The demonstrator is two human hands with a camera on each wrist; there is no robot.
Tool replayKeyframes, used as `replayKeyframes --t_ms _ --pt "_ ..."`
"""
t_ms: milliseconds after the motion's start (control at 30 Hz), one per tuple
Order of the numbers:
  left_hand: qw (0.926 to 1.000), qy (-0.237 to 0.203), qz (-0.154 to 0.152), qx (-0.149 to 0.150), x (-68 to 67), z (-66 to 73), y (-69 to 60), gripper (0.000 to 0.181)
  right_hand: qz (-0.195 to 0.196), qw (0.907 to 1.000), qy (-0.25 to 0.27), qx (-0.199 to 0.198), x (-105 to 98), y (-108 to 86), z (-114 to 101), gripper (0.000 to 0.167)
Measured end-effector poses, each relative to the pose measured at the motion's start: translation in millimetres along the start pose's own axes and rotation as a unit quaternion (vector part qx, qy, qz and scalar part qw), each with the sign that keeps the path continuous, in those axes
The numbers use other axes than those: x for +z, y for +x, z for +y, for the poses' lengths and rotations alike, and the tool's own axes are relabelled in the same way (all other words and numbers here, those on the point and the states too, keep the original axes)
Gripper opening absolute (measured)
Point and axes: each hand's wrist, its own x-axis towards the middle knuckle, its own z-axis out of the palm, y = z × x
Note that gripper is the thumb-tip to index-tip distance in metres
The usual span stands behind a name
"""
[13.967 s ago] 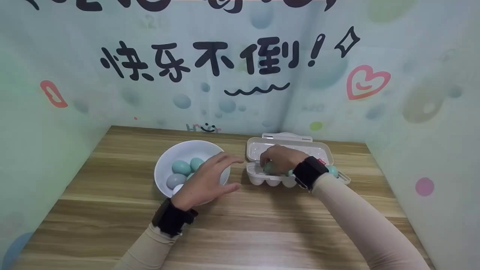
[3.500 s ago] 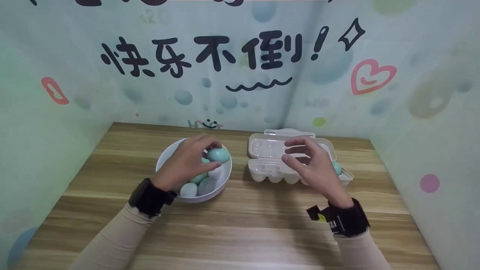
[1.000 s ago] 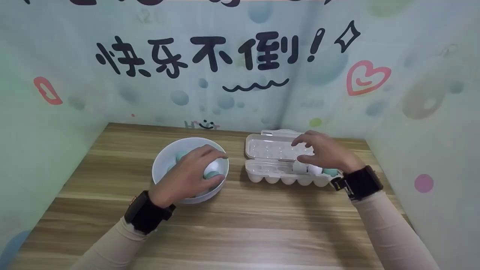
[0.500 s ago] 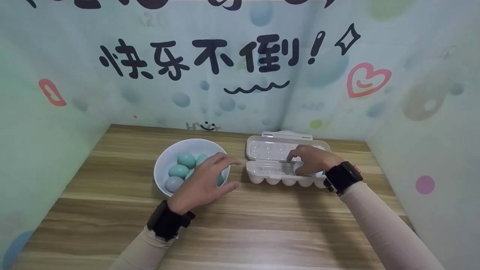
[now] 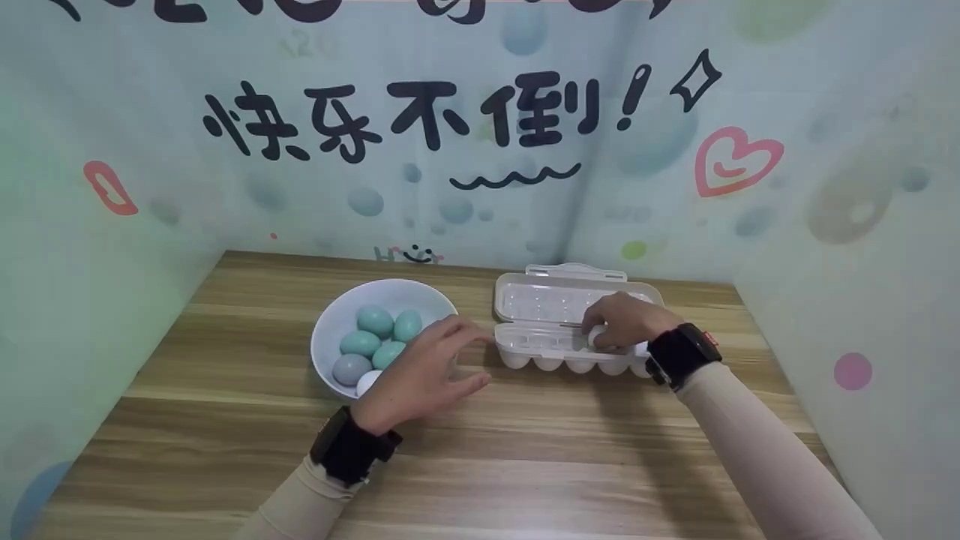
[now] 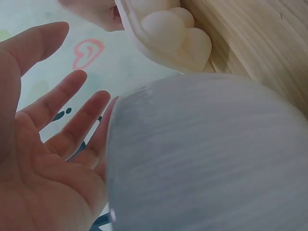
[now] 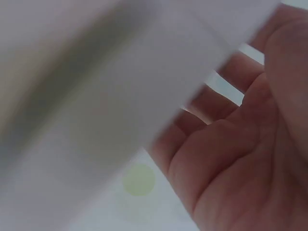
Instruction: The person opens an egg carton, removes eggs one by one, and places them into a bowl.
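Note:
In the head view, a white bowl (image 5: pixel 326 330) holds several teal eggs (image 5: pixel 376 321), a grey-blue egg (image 5: pixel 351 369) and a white egg (image 5: pixel 367 382). My left hand (image 5: pixel 420 379) hangs over the bowl's near right rim, fingers spread and holding nothing. To its right lies a clear egg box (image 5: pixel 536 339), lid raised behind it. My right hand (image 5: pixel 634 321) reaches into its right half, fingertips curled on a white egg (image 5: pixel 595 335). A blurred pale wall of the box hides the right fingertips in the right wrist view. The wrist hides the box's right end.
The bowl and box stand on a wood-grain table (image 5: pixel 487 465). A printed cloth backdrop (image 5: pixel 480 217) rises behind, with cloth walls at both sides. The box's open lid (image 5: pixel 517 296) leans toward the backdrop. In the left wrist view, the bowl's outer wall (image 6: pixel 207 154) fills the lower right.
My left hand, holding a teal egg over the bowl 3.5 seconds ago, is without it and has shifted right. My right hand has lowered from above the box onto the white egg.

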Motion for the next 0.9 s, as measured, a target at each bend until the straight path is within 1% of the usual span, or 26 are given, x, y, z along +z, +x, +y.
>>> replayKeyframes --t_ms 133,233,300,367,400,467,533,600,667,800,900 --pt "1.0000 -0.001 -0.001 0.007 1.6 -0.6 1.2 0.042 0.013 0.9999 0.003 -0.006 2.8 -0.9 3.7 0.027" --pt "1.0000 -0.003 -0.002 -0.005 0.6 -0.9 1.4 0.042 0.030 0.9994 0.015 -0.001 3.1 -2.5 4.4 0.025" --pt "0.9999 -0.006 -0.001 -0.016 -0.8 -1.0 1.5 0.043 0.053 0.9984 0.021 -0.006 1.3 -4.7 3.4 0.024" --pt "0.9997 -0.007 0.005 -0.023 -2.3 -0.9 1.4 0.043 0.090 0.9955 0.025 -0.019 -1.7 -7.7 1.0 0.024" --pt "0.9996 -0.008 0.007 -0.026 -3.2 -0.6 1.7 0.043 0.112 0.9927 0.029 -0.033 -3.6 -9.5 0.0 0.023" --pt "0.9994 -0.006 0.013 -0.031 -3.8 0.1 2.6 0.044 0.155 0.9857 0.035 -0.055 -6.7 -13.9 -2.6 0.022" --pt "0.9993 -0.003 0.020 -0.031 -3.7 0.6 3.8 0.044 0.194 0.9768 0.056 -0.072 -9.1 -19.3 -6.5 0.021" --pt "0.9992 -0.004 0.026 -0.030 -3.6 1.2 5.6 0.045 0.221 0.9682 0.090 -0.076 -10.4 -24.5 -11.6 0.021" --pt "0.9991 -0.003 0.036 -0.024 -3.0 1.9 7.3 0.044 0.243 0.9589 0.128 -0.069 -9.7 -30.0 -18.7 0.021" --pt "0.9981 -0.003 0.060 -0.013 -1.2 4.1 11.2 0.042 0.285 0.9344 0.204 -0.064 -2.3 -38.6 -36.6 0.020" --pt "0.9971 -0.013 0.075 -0.009 0.7 6.7 14.2 0.041 0.296 0.9120 0.277 -0.060 6.4 -43.5 -53.7 0.023"
